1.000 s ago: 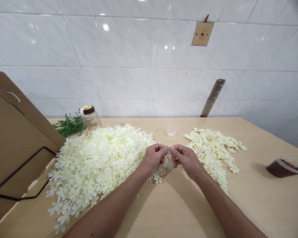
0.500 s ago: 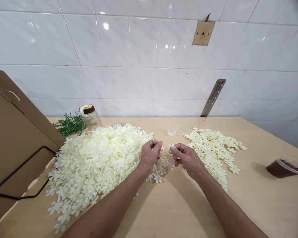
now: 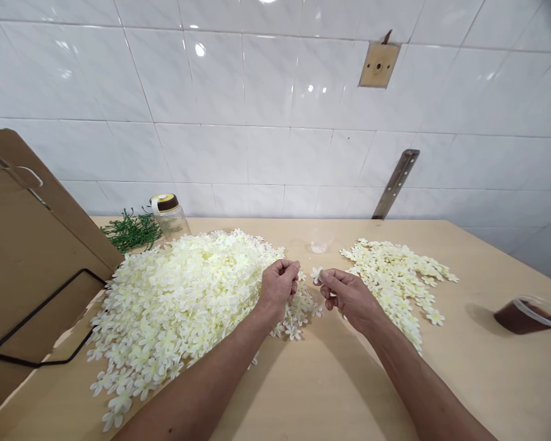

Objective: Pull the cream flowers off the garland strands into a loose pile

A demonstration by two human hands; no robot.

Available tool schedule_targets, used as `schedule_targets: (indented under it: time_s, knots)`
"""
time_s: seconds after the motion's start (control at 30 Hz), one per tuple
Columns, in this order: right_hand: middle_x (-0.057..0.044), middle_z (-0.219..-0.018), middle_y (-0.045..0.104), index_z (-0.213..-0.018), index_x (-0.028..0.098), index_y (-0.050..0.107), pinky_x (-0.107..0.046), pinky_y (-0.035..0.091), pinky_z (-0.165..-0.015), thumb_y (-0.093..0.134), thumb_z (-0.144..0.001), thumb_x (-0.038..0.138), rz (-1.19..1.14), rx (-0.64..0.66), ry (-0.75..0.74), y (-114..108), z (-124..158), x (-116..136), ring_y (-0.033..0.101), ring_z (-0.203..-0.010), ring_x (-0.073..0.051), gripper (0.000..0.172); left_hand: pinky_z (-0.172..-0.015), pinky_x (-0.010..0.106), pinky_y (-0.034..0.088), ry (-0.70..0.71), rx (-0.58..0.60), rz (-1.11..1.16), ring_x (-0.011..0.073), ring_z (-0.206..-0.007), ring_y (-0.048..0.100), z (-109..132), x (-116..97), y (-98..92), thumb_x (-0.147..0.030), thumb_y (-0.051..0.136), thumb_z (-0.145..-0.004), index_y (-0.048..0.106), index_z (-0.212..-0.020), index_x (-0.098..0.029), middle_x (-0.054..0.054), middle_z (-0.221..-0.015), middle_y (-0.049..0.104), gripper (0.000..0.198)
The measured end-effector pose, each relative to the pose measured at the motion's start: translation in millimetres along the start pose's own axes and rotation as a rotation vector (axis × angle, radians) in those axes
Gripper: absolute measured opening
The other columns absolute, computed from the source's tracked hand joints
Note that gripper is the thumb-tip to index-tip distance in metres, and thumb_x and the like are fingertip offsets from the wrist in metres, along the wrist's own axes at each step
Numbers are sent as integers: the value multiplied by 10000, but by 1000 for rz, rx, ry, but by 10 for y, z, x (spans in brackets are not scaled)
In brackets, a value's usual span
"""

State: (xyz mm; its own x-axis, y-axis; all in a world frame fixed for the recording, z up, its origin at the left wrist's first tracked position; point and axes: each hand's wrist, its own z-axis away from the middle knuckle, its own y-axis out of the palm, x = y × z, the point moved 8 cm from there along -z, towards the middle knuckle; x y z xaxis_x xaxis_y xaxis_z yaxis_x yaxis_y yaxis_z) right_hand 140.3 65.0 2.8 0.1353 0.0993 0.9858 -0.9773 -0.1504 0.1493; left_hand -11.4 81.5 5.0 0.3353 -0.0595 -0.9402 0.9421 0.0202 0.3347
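Note:
My left hand is curled closed at the right edge of a big heap of cream fabric flowers; what its fingers hold is hidden. My right hand pinches one small cream flower between thumb and forefinger, a little apart from the left hand. A smaller, flatter pile of the same flowers lies just right of my right hand.
A small clear cup stands behind the hands. A cardboard box leans at the left, with green sprigs and a brown-lidded jar behind the heap. A tub of brown stuff sits at the right edge of the wooden table.
The two hands were touching over one flower; they have drawn apart, and the right hand keeps the flower.

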Motion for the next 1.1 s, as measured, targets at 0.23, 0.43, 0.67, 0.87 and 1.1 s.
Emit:
schedule_targets:
  time_s: [0.23,0.43,0.67,0.87,1.1]
  knots:
    - [17,-637,533,-699,169,631,-211,387,-473,761,-721,504,-37,-37,-4,-42,-18,-10,434,-539,-90,360,-349,170,206,-7,-2,-2,38,-393,361,15,-8,6,-367,695,-711,502,-687,-176,-65,-580,466,273]
    - [17,-607,520,-634,165,581,-211,386,-459,756,-720,514,-24,-63,29,-54,-12,-19,418,-510,-82,400,-349,167,209,-5,-13,4,36,-388,362,13,-15,-6,-370,705,-699,512,-683,-175,-64,-574,469,276]
    - [-2,-662,572,-652,171,574,-217,396,-444,746,-719,540,-78,-111,46,-98,-23,-47,441,-518,-88,412,-342,169,212,15,-16,21,42,-383,365,-5,-9,-14,-368,706,-700,521,-698,-175,-63,-567,465,267]
    - [-10,-639,582,-820,151,694,-220,408,-422,672,-777,575,179,49,32,98,17,-36,461,-479,-88,427,-352,166,235,87,-84,7,42,-380,372,-36,-46,-73,-383,689,-721,509,-695,-178,-65,-554,460,275]
    - [-5,-629,615,-874,166,689,-233,426,-388,662,-780,536,330,-169,-35,-91,-7,3,463,-420,-87,382,-478,208,374,278,-73,-268,87,-484,457,94,-195,2,-371,618,-804,579,-730,-187,-35,-583,515,203]
